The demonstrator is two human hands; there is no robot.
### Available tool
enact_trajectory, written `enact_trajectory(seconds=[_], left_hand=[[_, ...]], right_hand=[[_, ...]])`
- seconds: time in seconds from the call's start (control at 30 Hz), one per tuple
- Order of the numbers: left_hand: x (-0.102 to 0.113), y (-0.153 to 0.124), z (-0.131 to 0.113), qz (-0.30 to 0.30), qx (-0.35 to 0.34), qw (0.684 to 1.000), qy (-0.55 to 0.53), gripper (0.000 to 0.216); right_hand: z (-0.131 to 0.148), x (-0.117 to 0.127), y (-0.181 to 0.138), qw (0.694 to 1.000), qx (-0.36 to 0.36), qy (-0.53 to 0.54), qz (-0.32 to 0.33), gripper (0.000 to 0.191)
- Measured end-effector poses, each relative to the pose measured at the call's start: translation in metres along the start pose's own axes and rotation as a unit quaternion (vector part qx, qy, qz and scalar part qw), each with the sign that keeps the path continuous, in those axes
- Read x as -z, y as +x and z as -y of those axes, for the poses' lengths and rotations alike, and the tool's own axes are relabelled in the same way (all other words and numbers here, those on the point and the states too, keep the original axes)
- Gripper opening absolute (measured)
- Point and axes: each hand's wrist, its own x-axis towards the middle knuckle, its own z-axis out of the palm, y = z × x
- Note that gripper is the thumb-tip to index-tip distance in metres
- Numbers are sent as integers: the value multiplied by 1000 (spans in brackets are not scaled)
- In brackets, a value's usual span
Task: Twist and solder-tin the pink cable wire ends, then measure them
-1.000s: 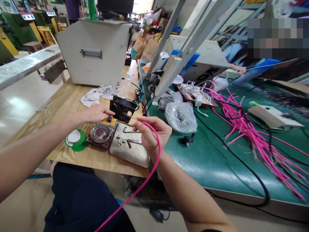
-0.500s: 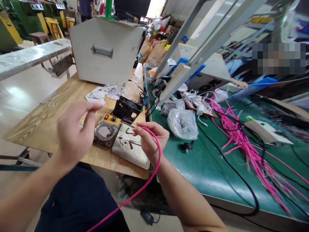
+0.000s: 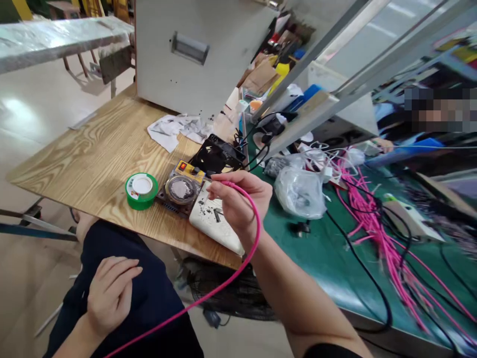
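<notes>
My right hand (image 3: 244,201) pinches a pink cable (image 3: 258,228) near its end, between thumb and forefinger. From there the cable bends over the wrist and trails down to the lower left. The pinched end sits above a white box (image 3: 214,223) with black smudges, just right of a small solder pot (image 3: 182,190) with a round grey surface and a yellow panel. Low over my dark-clad lap, my left hand (image 3: 111,293) is empty, its fingers loosely stretched. A green tape roll (image 3: 139,200) lies left of the pot.
Behind the pot stand a black fan (image 3: 218,155) and a crumpled white cloth (image 3: 167,130). On the green table (image 3: 283,268) are a clear plastic bag (image 3: 300,194), a plug (image 3: 301,227) and a bundle of pink cables (image 3: 372,219). A co-worker's hand (image 3: 383,145) shows at right.
My left hand has dropped from beside the solder pot to my lap, uncovering the green tape roll. The right hand still holds the pink cable. The view has tilted down.
</notes>
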Motion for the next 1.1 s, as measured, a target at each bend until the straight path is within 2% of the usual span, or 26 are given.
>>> enact_trajectory(seconds=[0.1,0.17,0.3,0.5,1.1], left_hand=[[7,-19,18,63,0,997,34,39],[10,-26,29,82,-2,996,38,39],[10,-32,40,68,-14,997,29,36],[4,-33,39,62,-9,998,12,36],[5,-31,39,58,-6,998,10,37]], right_hand=[[-8,-3,-1,1000,9,-20,-4,14],[-12,-3,-2,999,15,-43,-1,12],[-15,0,-8,995,36,-95,10,11],[-17,3,-11,989,58,-137,10,9],[-20,0,-4,983,87,-158,19,7]])
